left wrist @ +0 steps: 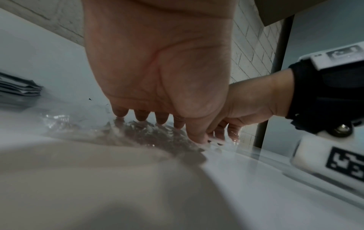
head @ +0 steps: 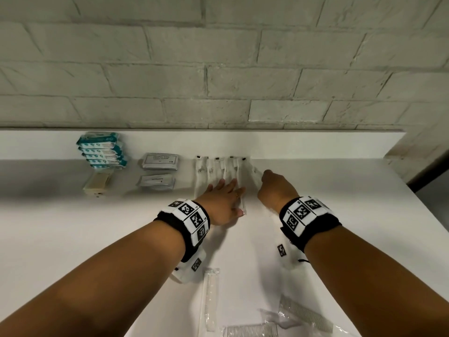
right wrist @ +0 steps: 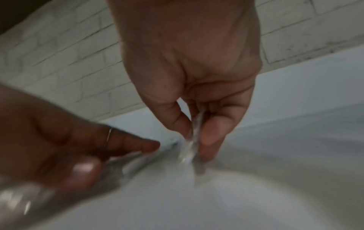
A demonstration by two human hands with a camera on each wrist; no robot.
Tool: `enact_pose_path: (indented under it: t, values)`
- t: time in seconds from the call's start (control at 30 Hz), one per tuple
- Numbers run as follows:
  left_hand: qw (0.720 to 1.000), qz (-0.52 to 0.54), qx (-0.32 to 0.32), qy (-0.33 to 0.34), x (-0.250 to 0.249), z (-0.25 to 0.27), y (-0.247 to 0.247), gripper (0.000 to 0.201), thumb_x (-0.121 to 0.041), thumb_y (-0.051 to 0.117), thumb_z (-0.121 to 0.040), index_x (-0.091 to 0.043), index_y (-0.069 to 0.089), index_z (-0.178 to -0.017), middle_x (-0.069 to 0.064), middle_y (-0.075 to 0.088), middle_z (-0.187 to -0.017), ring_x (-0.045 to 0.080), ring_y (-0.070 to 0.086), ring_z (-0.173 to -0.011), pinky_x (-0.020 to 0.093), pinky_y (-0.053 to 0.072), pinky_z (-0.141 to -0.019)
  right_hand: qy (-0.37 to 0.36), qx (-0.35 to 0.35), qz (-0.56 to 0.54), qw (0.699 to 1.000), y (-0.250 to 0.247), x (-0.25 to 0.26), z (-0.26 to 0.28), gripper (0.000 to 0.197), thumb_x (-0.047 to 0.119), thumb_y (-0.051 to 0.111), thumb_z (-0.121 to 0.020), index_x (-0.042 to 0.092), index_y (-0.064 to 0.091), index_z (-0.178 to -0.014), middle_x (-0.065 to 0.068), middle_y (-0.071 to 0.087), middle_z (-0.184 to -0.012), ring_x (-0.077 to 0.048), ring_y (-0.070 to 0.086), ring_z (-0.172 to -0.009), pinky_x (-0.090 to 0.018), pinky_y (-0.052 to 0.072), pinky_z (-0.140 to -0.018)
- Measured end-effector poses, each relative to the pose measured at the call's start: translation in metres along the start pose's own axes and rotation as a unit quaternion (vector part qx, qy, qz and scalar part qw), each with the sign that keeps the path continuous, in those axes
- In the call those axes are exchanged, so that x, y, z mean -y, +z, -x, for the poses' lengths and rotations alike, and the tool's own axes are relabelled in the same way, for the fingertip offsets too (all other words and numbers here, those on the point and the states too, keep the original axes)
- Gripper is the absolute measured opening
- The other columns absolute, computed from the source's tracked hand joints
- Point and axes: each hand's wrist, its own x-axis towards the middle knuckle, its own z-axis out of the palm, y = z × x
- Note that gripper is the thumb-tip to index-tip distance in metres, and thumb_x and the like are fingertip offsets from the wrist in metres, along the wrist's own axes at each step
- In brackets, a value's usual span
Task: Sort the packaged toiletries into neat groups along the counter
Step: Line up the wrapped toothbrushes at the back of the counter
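Along the back of the white counter (head: pixel 73 239), seen from the head camera, the toiletries lie in groups below a pale brick wall (head: pixel 218 69): a stack of teal-and-white packets (head: pixel 100 152) at far left with a cream sachet (head: pixel 98 184) just in front of it, then a grey shampoo sachet (head: pixel 160 161) with a smaller grey sachet (head: pixel 156 182) in front, then a row of clear-wrapped toothbrushes (head: pixel 218 171) lying side by side. The left hand (head: pixel 224 201) lies flat on the near ends of that row, fingers straight and spread, pressing the wrappers down. Just to its right, the right hand (head: pixel 275 188) is bunched, fingers pointing down at one more wrapped toothbrush (head: pixel 257 175) that lies tilted at the row's right end. Near the front edge, wrapped combs (head: pixel 210 300) lie loose and well apart from the groups. From the left wrist, the left hand's (left wrist: pixel 157 62) fingertips (left wrist: pixel 141 116) rest straight on crinkled clear wrappers (left wrist: pixel 147 132), with the right hand (left wrist: pixel 252 101) just beside them. From the right wrist, the picture is blurred, yet the right hand (right wrist: pixel 193 70) shows its thumb and forefinger pinched together on a strip of clear wrapper (right wrist: pixel 191 149) that reaches down to the counter, and the left hand (right wrist: pixel 59 140), wearing a thin ring (right wrist: pixel 108 137), lies close by at lower left.
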Motion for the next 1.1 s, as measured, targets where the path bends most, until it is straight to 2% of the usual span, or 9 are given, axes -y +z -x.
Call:
enact_pose_path:
  t: [0.13, 0.23, 0.3, 0.4, 0.57, 0.7, 0.8, 0.97, 1.1]
  values:
    - [1.000, -0.001, 0.000, 0.002, 0.000, 0.001, -0.001, 0.071, -0.051, 0.037, -0.097, -0.029, 0.000, -0.153, 0.000, -0.011, -0.161, 0.029, -0.010, -0.148, 0.049, 0.000, -0.117, 0.016, 0.053, -0.088, 0.995, -0.005, -0.002, -0.007, 0.024, 0.010, 0.054, -0.088, 0.006, 0.059, -0.111, -0.015, 0.069, -0.094, -0.031, 0.070, -0.079, -0.041, 0.061, -0.070]
    - [1.000, -0.001, -0.007, 0.000, 0.000, 0.001, -0.001, 0.072, -0.051, 0.038, -0.096, -0.028, -0.001, -0.153, -0.001, -0.012, -0.161, 0.029, -0.010, -0.148, 0.051, -0.001, -0.117, -0.007, 0.021, -0.061, 0.998, -0.001, -0.007, -0.010, 0.042, 0.017, 0.058, -0.087, 0.015, 0.054, -0.129, -0.009, 0.064, -0.118, -0.030, 0.066, -0.100, -0.038, 0.056, -0.086]
    - [1.000, 0.002, -0.012, -0.005, -0.001, 0.000, -0.001, 0.074, -0.053, 0.038, -0.095, -0.029, -0.001, -0.153, -0.002, -0.012, -0.161, 0.030, -0.011, -0.147, 0.054, -0.004, -0.116, -0.018, 0.039, -0.057, 0.997, 0.004, -0.008, -0.011, 0.058, 0.019, 0.065, -0.084, 0.020, 0.046, -0.139, -0.006, 0.059, -0.129, -0.027, 0.064, -0.105, -0.035, 0.054, -0.088]
    - [1.000, 0.006, -0.010, -0.009, -0.002, 0.000, -0.001, 0.074, -0.054, 0.039, -0.094, -0.030, 0.000, -0.153, -0.003, -0.013, -0.161, 0.029, -0.011, -0.147, 0.057, -0.004, -0.116, -0.011, 0.063, -0.067, 0.996, 0.009, -0.003, -0.013, 0.065, 0.015, 0.069, -0.081, 0.019, 0.043, -0.140, -0.008, 0.059, -0.127, -0.024, 0.065, -0.086, -0.032, 0.057, -0.072]
    - [1.000, 0.001, -0.016, -0.006, -0.003, -0.001, 0.002, 0.074, -0.052, 0.040, -0.094, -0.029, 0.002, -0.153, -0.002, -0.010, -0.161, 0.030, -0.009, -0.148, 0.057, 0.000, -0.116, -0.017, 0.039, -0.084, 0.996, 0.016, 0.006, -0.020, 0.058, 0.020, 0.063, -0.084, 0.019, 0.044, -0.139, -0.008, 0.060, -0.127, -0.027, 0.064, -0.103, -0.034, 0.055, -0.083]
    - [1.000, 0.005, -0.025, -0.009, -0.001, -0.001, 0.001, 0.077, -0.053, 0.042, -0.093, -0.028, 0.000, -0.153, -0.002, -0.009, -0.162, 0.030, -0.008, -0.148, 0.056, -0.002, -0.116, -0.010, 0.055, -0.147, 0.987, 0.016, 0.006, -0.019, 0.059, 0.031, 0.062, -0.085, 0.022, 0.043, -0.140, -0.007, 0.065, -0.113, -0.021, 0.060, -0.074, -0.026, 0.047, -0.054]
    - [0.999, 0.001, -0.043, -0.008, 0.000, 0.008, -0.006, 0.082, -0.056, 0.043, -0.092, -0.028, -0.004, -0.152, -0.001, -0.010, -0.161, 0.031, -0.011, -0.147, 0.056, -0.005, -0.117, -0.009, 0.043, -0.177, 0.983, 0.000, -0.003, -0.010, 0.064, 0.039, 0.064, -0.084, 0.024, 0.040, -0.141, -0.007, 0.063, -0.109, -0.019, 0.061, -0.066, -0.023, 0.044, -0.047]
    - [0.995, -0.017, -0.098, 0.001, 0.001, 0.060, -0.026, 0.073, -0.049, 0.042, -0.096, -0.027, 0.003, -0.153, 0.003, -0.003, -0.162, 0.030, -0.001, -0.148, 0.052, 0.004, -0.119, -0.023, 0.039, -0.181, 0.982, -0.049, -0.034, 0.041, 0.049, 0.037, 0.059, -0.090, 0.021, 0.048, -0.135, -0.006, 0.064, -0.110, -0.023, 0.067, -0.078, -0.029, 0.053, -0.060]
    - [0.991, -0.002, -0.128, 0.027, -0.006, 0.114, -0.006, 0.058, -0.038, 0.048, -0.097, -0.027, 0.027, -0.149, 0.002, 0.022, -0.158, 0.023, 0.022, -0.145, 0.037, 0.021, -0.118, -0.078, 0.086, -0.187, 0.976, -0.073, -0.071, 0.111, 0.031, 0.037, 0.057, -0.092, 0.030, 0.055, -0.122, -0.002, 0.067, -0.105, -0.019, 0.067, -0.085, -0.036, 0.054, -0.071]
